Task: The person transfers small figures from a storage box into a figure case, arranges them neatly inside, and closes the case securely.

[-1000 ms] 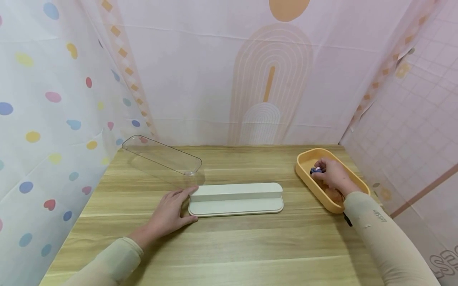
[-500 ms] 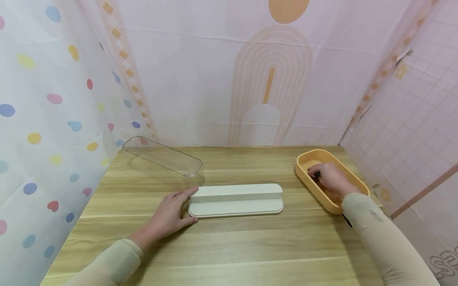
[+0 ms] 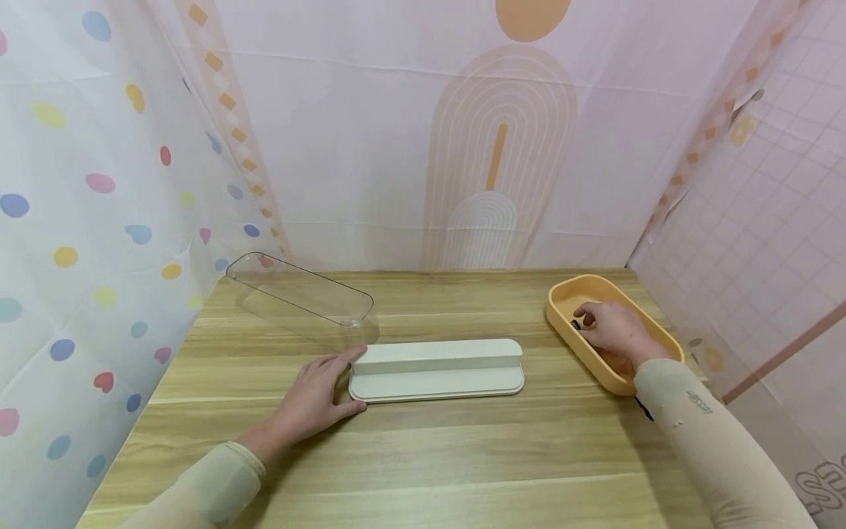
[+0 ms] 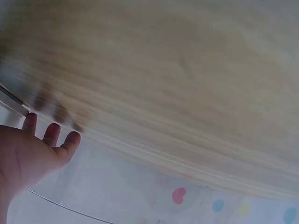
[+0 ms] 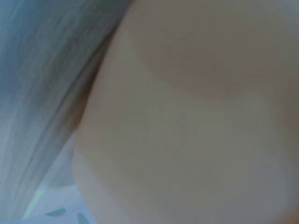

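Tabletop: left hand spread against stand; right hand in tray, grip on dark piece unclear.

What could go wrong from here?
Small dark item at the right hand's fingertips: grip isn't clear, so it might slip.
The right wrist crosses the near end of the orange tray; lifting out could catch the rim and drag it.
The left hand touches the left end of the white stand, close to the clear container; a shift could bump it.
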{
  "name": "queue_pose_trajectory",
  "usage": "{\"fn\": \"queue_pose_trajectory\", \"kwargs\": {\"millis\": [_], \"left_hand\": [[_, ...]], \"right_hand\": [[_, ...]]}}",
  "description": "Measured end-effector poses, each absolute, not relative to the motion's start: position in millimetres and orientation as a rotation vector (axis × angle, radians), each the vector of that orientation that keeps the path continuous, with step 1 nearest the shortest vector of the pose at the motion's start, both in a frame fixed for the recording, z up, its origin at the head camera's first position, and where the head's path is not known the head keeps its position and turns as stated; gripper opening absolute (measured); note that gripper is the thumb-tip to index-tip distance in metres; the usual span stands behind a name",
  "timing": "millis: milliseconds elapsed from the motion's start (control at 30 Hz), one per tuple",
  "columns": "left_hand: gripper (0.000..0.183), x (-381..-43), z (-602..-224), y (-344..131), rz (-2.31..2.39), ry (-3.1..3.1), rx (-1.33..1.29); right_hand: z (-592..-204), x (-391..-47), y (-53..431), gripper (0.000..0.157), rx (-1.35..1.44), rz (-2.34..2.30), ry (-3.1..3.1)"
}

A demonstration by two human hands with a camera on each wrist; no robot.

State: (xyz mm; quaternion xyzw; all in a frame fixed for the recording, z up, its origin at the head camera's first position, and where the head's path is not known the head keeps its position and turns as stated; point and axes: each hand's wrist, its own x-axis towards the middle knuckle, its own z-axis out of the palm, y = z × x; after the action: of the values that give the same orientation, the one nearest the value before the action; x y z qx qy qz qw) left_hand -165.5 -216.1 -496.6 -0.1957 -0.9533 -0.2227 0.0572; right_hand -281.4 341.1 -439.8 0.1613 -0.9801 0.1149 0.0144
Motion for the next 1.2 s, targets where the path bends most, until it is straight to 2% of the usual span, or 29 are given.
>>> {"fn": "queue_pose_trajectory", "kwargs": {"millis": [200, 567, 800, 1000, 1200], "left_hand": [[0.098, -165, -498, -216, -0.675, -2.890, -0.590], [0.098, -166, -498, -216, -0.678, -2.880, -0.594], [0.098, -165, -500, -217, -0.669, -2.879, -0.606], [0.098, -165, -500, -217, -0.666, -2.863, -0.608], [0.096, -165, -499, -219, -0.678, -2.836, -0.606]], "right_hand": [[-443, -282, 338, 0.029, 0.488, 0.325, -3.037], [-439, -284, 331, 0.057, 0.376, 0.510, -3.142], [-447, -282, 331, 0.037, 0.311, 0.188, -3.069], [-446, -279, 333, 0.038, 0.319, 0.198, -3.004], [-415, -277, 320, 0.049, 0.241, 0.465, -2.916]]}}
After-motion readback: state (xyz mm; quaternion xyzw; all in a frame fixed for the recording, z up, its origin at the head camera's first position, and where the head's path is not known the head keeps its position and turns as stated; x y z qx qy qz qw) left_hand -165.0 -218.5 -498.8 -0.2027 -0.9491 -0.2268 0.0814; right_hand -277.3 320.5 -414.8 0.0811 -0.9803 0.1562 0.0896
